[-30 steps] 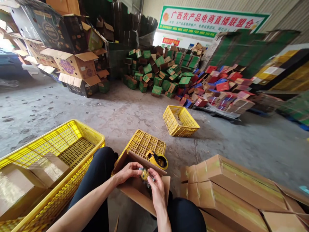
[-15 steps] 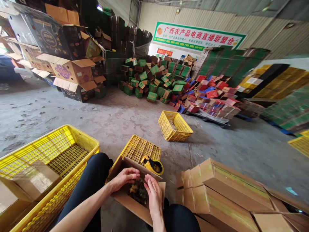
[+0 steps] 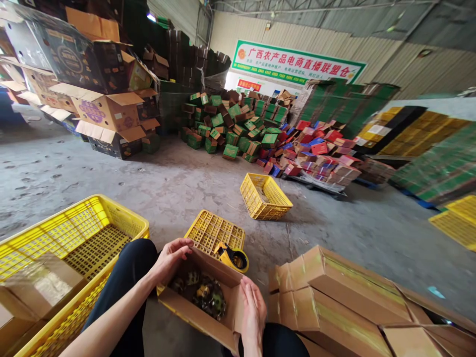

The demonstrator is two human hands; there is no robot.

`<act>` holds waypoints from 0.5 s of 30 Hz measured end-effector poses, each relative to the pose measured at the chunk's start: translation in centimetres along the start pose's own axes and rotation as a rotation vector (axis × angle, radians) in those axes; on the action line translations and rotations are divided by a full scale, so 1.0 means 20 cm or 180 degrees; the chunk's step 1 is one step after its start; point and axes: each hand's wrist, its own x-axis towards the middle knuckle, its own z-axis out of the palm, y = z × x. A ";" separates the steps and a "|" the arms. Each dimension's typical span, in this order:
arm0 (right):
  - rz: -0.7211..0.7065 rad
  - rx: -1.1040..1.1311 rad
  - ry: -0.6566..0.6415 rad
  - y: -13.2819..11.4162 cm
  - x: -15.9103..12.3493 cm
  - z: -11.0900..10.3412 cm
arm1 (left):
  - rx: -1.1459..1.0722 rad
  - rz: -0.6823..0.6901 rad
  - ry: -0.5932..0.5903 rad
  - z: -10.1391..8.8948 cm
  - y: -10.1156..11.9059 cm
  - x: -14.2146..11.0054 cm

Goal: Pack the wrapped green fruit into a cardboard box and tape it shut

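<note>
In front of my knees stands an open cardboard box [image 3: 208, 312], set against an overturned yellow crate [image 3: 213, 230]. Inside it lie shiny, plastic-wrapped items [image 3: 210, 297], mottled green, yellow and dark; I cannot tell their kind. My left hand [image 3: 174, 257] is at the box's far left corner, fingers stretched out along the rim. Against the right end flap lies my right hand [image 3: 253, 308], its fingers straight and flat. Neither hand encloses anything. On the crate sits a yellow-and-black tape dispenser [image 3: 232, 258], just beyond the box.
Left of me is a large yellow crate [image 3: 122, 223] with a taped carton [image 3: 44, 285] in it. Stacked cartons [image 3: 345, 297] stand close on my right. Another yellow crate [image 3: 266, 198] sits ahead on the concrete floor, before heaped green boxes [image 3: 230, 151] and red boxes [image 3: 320, 148].
My hands have moved apart from above the box's middle, the left to its left corner, the right to its right end. The contents are now more visible. The view has shifted slightly.
</note>
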 end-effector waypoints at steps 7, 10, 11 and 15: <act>-0.0618 -0.0505 0.0920 -0.03 0.01 -0.07 | 0.0391 -0.0021 0.0749 -0.11 -0.01 -0.04; -0.0313 -0.0583 0.0953 -0.04 0.02 -0.08 | 0.0484 -0.0011 0.0905 -0.15 -0.04 -0.04; -0.0203 -0.0599 0.0948 -0.04 0.02 -0.08 | 0.0550 0.0018 0.0952 -0.16 -0.05 -0.04; 0.0143 -0.0813 0.0648 -0.02 0.03 -0.08 | 0.0612 -0.0097 0.0825 -0.18 -0.10 -0.03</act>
